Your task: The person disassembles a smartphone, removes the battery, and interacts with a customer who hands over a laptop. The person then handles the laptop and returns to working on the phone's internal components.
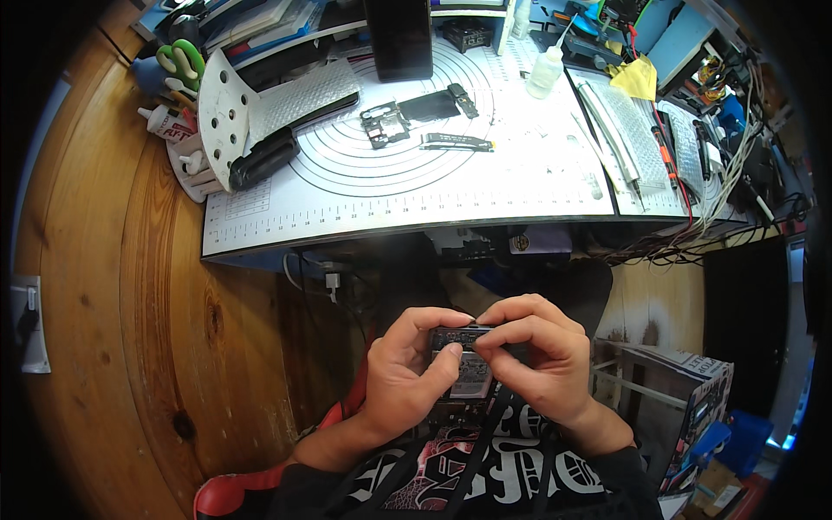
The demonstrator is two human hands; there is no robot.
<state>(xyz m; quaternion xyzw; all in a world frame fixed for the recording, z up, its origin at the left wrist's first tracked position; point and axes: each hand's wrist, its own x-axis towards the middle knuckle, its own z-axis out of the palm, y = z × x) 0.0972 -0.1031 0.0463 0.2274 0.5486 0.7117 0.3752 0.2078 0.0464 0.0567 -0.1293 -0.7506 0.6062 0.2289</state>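
An opened smartphone [470, 381] is held close to my body, below the desk's front edge. Its bare circuit board shows at the upper end, with a grey battery under it. My left hand [407, 368] grips the phone's left side, the thumb lying across the board. At the upper right corner my right hand [546, 355] is closed, thumb and forefinger pinched at the phone's edge. Whether a small part sits in that pinch is hidden. On the desk lie a dark phone inner cover [386, 126], a black flat piece [430, 106] and a flex cable [458, 142].
The white desk mat [520, 186] has printed rings and a ruler. A perforated white holder [227, 121] stands left with bubble wrap [303, 104]. A clear dropper bottle [545, 73] and a red-black screwdriver [665, 156] are right, near loose cables [737, 173].
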